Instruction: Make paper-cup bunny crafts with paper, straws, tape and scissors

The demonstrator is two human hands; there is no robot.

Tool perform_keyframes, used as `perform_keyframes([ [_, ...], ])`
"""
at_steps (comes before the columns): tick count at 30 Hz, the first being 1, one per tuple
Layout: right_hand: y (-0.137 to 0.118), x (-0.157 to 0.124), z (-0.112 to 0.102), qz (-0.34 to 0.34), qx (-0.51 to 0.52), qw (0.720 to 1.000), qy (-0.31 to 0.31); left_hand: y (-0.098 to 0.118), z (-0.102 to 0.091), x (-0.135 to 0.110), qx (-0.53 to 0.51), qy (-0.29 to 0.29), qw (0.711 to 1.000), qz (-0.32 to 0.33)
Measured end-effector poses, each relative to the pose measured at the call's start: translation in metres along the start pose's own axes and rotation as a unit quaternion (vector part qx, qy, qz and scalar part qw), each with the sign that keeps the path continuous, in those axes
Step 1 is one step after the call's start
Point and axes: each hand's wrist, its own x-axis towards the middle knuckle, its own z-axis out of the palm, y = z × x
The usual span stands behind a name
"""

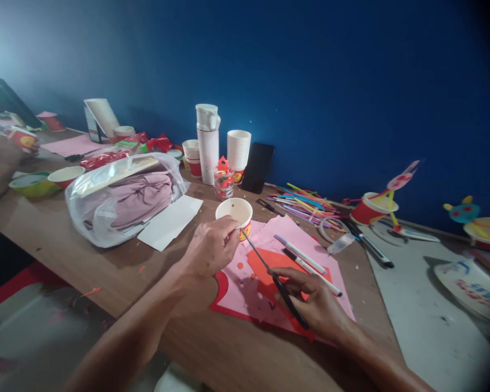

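Paper cup (234, 212) sits in left hand's (210, 247) grip, scissors (288, 301) just beside.

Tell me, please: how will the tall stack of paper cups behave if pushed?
The stack of paper cups is probably light, and on its narrow base it would likely tip easily. The thin rims may dent.

Deep blue painted wall (310, 92) behind a long wood-grain surface (212, 348), paler toward the upper left; scuffed grey floor (24, 321) below.
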Motion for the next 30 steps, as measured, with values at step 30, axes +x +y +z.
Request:
perform_keyframes([
  [30,-0.004,-0.007,-0.007,0.051,0.271,0.958,-0.083,0.008,0.009,-0.004,0.072,0.073,0.994,0.044],
])
